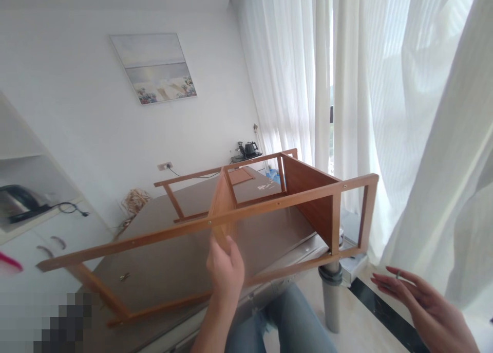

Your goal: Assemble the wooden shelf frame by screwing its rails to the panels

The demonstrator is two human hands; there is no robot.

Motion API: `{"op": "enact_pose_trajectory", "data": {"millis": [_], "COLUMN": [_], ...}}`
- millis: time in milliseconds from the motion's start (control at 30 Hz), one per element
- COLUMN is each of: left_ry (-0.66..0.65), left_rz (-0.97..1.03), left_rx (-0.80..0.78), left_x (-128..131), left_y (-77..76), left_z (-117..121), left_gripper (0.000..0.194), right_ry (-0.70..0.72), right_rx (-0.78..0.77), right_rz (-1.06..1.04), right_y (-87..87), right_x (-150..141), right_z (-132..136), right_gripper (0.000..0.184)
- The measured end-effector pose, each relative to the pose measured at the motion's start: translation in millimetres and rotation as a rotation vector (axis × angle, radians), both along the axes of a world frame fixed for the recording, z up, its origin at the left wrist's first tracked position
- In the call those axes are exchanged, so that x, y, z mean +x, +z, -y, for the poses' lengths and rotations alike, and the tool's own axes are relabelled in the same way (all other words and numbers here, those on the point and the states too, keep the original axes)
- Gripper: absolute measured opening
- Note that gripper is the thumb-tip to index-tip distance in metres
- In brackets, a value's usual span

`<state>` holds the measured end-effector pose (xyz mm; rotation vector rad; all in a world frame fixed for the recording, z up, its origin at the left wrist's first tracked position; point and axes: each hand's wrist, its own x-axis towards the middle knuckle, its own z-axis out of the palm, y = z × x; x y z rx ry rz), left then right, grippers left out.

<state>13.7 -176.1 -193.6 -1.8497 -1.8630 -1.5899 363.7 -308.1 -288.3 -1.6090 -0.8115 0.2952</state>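
Observation:
A wooden shelf frame (pixel 265 205) lies on its side on the grey-brown tabletop (pixel 262 245). My left hand (pixel 226 265) is closed around the lower edge of its middle board (pixel 222 196), just below the near long rail. Another brown board (pixel 311 199) stands across the frame farther right. My right hand (pixel 418 301) is held in the air right of the frame, touching none of it. Its fingers are stretched out to the left, and a small shiny spot shows on them, perhaps a ring. A small brass-coloured piece (pixel 125 277) lies on the tabletop, inside the frame's left end.
A kettle (pixel 19 201) stands on the counter at left. Black appliances (pixel 248 148) sit on a stand at the back. White curtains (pixel 358 101) hang along the right. A grey table leg (pixel 331 301) stands beside my knees (pixel 292 322). Bottom left is pixelated.

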Motion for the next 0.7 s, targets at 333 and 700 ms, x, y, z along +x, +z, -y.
{"op": "enact_pose_trajectory", "data": {"millis": [333,700], "left_ry": [-0.021,-0.044], "left_rz": [0.021,0.025], "left_rx": [-0.057,-0.056], "left_x": [6.5,-56.3], "left_y": [9.5,7.2], "left_z": [-20.1,-84.2], "left_gripper": [0.046,0.043], "right_ry": [-0.149,0.194], "right_rx": [0.016,0.288], "right_rz": [0.105,-0.231], "right_y": [-23.8,-19.6], "right_x": [21.6,-99.0], "right_z": [-11.6,-9.1], "right_gripper": [0.051,0.048]}}
